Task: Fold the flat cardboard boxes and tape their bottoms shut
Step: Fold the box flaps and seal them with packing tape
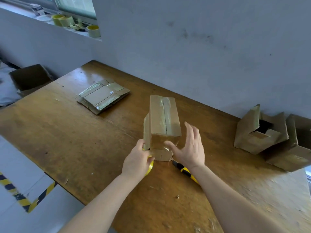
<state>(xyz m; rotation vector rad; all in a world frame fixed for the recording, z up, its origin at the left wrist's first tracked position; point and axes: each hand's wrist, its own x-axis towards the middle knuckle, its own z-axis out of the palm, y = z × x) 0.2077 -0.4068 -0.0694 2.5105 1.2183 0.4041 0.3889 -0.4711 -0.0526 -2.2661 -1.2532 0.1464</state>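
Here left hand (137, 158) grips tape roll (151, 166); right hand (190, 148) apparently touches box (161, 115).

Wood table (67, 140): flat box stack (102, 96), taped box (161, 118), knife (185, 170), 2 open boxes (259, 137) at rt.

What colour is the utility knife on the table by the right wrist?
The utility knife is yellow and black; the head view shows it.

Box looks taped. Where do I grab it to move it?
Grip the box across its narrow width, on the long side walls, from above: the taped top is slick, the bottom flaps loose. The right hand is beside the right wall; the left hand holds the tape roll.
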